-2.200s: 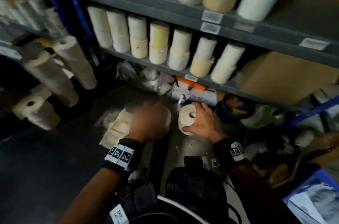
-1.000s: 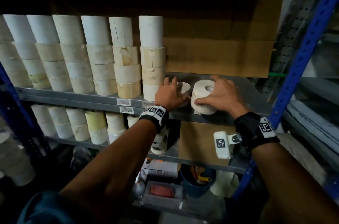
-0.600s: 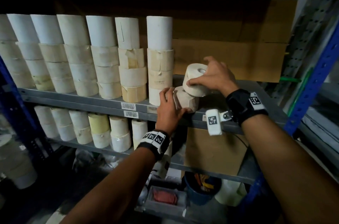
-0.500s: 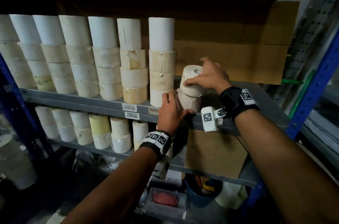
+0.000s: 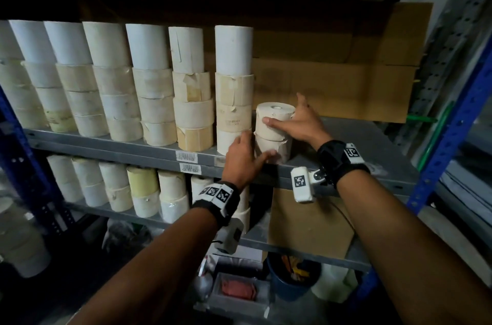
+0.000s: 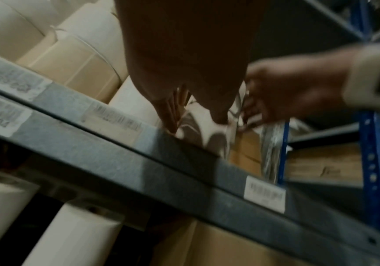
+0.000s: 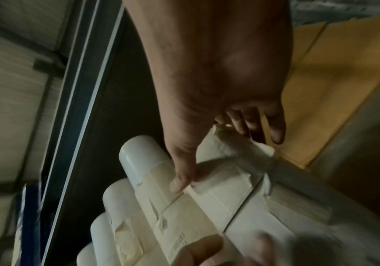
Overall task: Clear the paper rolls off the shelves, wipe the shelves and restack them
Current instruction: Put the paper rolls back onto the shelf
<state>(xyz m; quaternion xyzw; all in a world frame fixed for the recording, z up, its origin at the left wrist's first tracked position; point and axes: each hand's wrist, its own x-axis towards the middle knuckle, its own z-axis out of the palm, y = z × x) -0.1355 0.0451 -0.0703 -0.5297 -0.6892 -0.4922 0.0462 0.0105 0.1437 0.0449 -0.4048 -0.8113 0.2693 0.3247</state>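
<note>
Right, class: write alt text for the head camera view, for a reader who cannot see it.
Two bare hands steady a short stack of two cream paper rolls on a grey metal shelf: the right hand touches the upper roll, the left hand the lower. Taller stacks of rolls stand to the left, brown cardboard behind.

From head height we look forward and slightly down at a grey shelf [image 5: 149, 144], both forearms reaching in from the bottom edge toward two stacked paper rolls [image 5: 274, 131] just right of centre. Our left-wrist camera sits close under the left hand [image 6: 184, 59], peering up from below the shelf's front lip [image 6: 184, 162] toward 1 o'clock, the right hand [image 6: 298, 90] at 2 o'clock. Our right-wrist camera, rolled sideways and very near, looks along the right hand [image 7: 218, 72] toward 6 o'clock onto the roll columns [image 7: 196, 207]. All three views share the two hands at the stacked rolls.
</note>
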